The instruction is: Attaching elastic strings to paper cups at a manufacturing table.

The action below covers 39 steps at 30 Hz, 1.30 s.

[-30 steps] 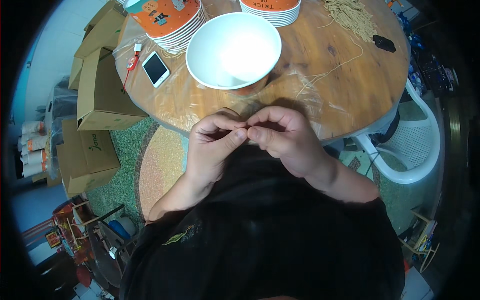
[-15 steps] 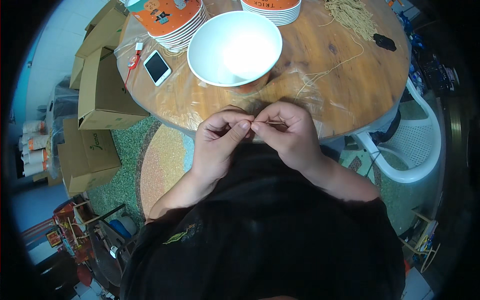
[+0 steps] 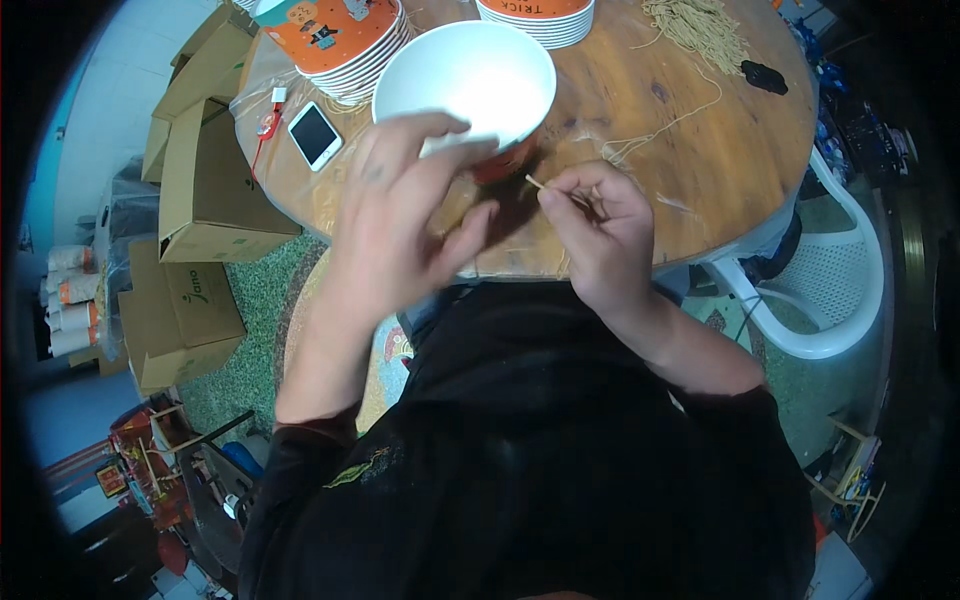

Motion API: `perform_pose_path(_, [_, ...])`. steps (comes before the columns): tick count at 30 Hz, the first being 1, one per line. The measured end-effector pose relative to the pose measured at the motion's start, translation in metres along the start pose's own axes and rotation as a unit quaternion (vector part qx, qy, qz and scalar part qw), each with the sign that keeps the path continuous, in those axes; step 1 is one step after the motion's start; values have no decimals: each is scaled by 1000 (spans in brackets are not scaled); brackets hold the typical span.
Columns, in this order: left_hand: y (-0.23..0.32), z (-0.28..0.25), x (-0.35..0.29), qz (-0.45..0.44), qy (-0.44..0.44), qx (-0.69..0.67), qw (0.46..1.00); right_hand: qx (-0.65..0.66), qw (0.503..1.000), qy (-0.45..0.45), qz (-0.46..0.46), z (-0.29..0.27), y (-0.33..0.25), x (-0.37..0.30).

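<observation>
A paper bucket [image 3: 445,75] with a white inside and an orange outside stands near the table's front edge, its mouth tipped toward me. My left hand [image 3: 395,215] is in front of its lower left rim, fingers apart and slightly blurred, with nothing seen in them. Whether those fingers touch the rim I cannot tell. To the right, my right hand [image 3: 605,220] pinches a tan cord [image 3: 535,182] between thumb and forefinger. A short end of it sticks out toward the bucket's base.
Nested orange buckets [image 3: 350,50] stand at the back left, another stack [image 3: 545,25] behind. A phone [image 3: 315,137] and red cable [image 3: 266,125] lie left. Tan cords [image 3: 695,30] and a black item [image 3: 764,77] lie back right. Cardboard boxes [image 3: 215,190] and a white chair [image 3: 835,270] flank the wooden table [image 3: 690,185].
My left hand has let go of the cord, opened and moved up to the bucket. My right hand has shifted a little right and up, still pinching the cord.
</observation>
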State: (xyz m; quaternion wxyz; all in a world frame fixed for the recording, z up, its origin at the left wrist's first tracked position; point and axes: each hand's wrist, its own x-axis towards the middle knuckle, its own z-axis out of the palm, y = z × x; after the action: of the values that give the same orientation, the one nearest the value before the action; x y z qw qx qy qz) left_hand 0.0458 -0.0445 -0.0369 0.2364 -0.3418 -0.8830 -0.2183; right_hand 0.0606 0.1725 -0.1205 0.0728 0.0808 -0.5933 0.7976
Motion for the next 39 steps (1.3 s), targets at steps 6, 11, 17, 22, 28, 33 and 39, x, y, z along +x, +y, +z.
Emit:
perform_pose_path(6, [-20, 0, 37, -69, -205, 9, 976, 70, 996, -30, 35, 3, 21, 6])
perform_pose_path(11, [-5, 5, 43, -134, -229, -54, 963, 108, 994, 6, 6, 10, 28, 8])
perform_pose_path(17, [-16, 17, 37, -185, -208, -188, 942, 121, 993, 14, -2, 7, 32, 8])
perform_pose_path(22, [-32, 7, 44, -227, -274, -290, 888, 116, 993, 7, 16, 5, 32, 8])
perform_pose_path(28, [-31, 6, 47, -256, -315, -227, 885, 109, 994, 17, 7, 8, 33, 8])
perform_pose_path(33, [-30, 6, 54, -258, -335, -212, 881, 78, 997, 16, 24, 7, 30, 9])
perform_pose_path(39, [-35, 7, 58, -277, -357, -240, 859, 39, 999, 29, 3, 13, 27, 11])
